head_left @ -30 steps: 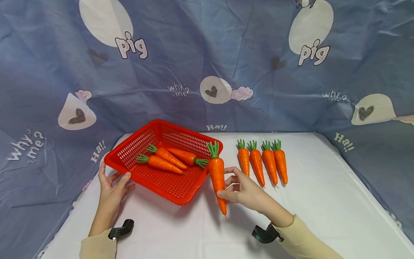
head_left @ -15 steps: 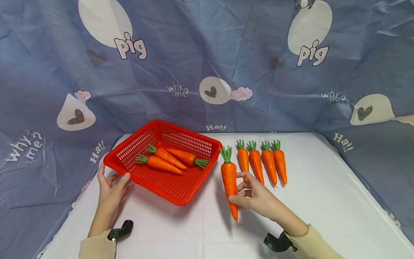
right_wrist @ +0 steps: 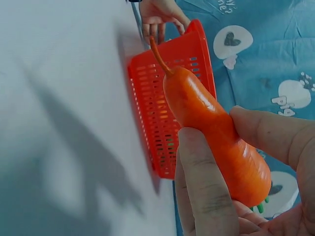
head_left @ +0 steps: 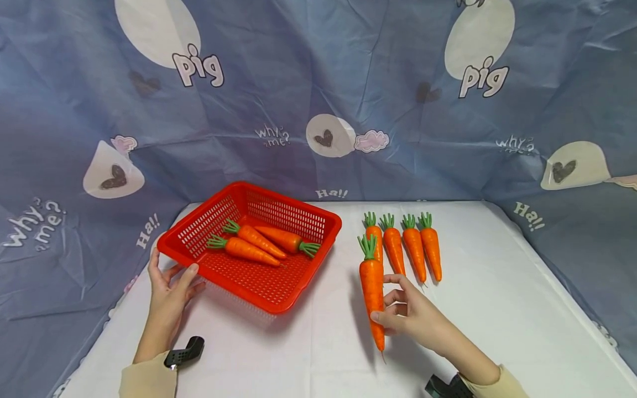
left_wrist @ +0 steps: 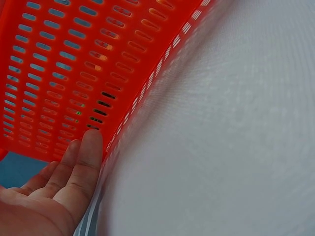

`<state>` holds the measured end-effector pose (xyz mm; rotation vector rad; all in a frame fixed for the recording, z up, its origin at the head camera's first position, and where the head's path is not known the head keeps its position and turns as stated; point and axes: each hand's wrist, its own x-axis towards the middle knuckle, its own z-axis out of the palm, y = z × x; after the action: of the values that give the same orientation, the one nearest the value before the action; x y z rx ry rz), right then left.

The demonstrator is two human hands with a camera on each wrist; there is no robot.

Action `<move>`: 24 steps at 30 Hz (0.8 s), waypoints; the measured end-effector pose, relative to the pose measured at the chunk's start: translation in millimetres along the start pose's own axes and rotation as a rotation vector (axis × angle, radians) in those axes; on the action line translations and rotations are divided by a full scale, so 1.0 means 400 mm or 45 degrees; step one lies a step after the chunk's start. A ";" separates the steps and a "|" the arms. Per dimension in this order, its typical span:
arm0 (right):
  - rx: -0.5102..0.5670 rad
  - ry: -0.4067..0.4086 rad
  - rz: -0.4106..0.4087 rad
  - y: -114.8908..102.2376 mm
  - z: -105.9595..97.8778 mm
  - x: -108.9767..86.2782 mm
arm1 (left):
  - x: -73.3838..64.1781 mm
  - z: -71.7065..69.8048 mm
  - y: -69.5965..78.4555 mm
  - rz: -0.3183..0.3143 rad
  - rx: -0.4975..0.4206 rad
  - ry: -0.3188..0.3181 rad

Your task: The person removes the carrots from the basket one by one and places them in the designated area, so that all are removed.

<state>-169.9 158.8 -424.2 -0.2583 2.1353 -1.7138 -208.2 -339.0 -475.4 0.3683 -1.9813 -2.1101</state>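
Observation:
My right hand [head_left: 415,318] pinches a carrot [head_left: 371,290] between thumb and fingers, its green top up and its thin root tip down. In the right wrist view the same carrot [right_wrist: 197,105] shows its root end close to the camera. At the left stands a red plastic basket [head_left: 298,290] with slotted walls. Three carrots [head_left: 249,251] lie inside it. My left hand [head_left: 169,298] is at the basket's near left corner. In the left wrist view its fingers [left_wrist: 88,157] lie fairly straight against the slotted wall.
Several more carrots [head_left: 413,249] lie in a row on the white tablecloth [head_left: 502,287], tops toward the back. The held carrot partly covers the leftmost. A blue printed cloth [head_left: 398,110] hangs behind and on both sides.
My right hand has moved right and toward me with the carrot, away from the basket's right edge. The left hand and basket have stayed in place.

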 end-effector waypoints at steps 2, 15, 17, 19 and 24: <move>-0.006 0.004 0.010 0.005 -0.002 -0.009 | -0.001 0.000 0.001 0.001 -0.002 0.005; -0.041 0.022 0.026 0.030 0.006 -0.049 | 0.005 -0.001 -0.002 0.018 -0.020 -0.006; -0.044 0.020 0.029 0.037 0.007 -0.057 | 0.002 -0.002 -0.004 0.012 -0.016 -0.002; -0.045 0.017 0.030 0.043 0.007 -0.065 | 0.000 -0.004 -0.006 0.002 -0.008 -0.004; -0.046 0.029 0.043 0.057 0.004 -0.082 | 0.002 0.001 -0.005 0.001 -0.006 -0.004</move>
<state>-137.2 175.0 -440.4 -0.2121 2.1760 -1.6686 -209.1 -338.7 -477.3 0.3635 -1.9771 -2.1157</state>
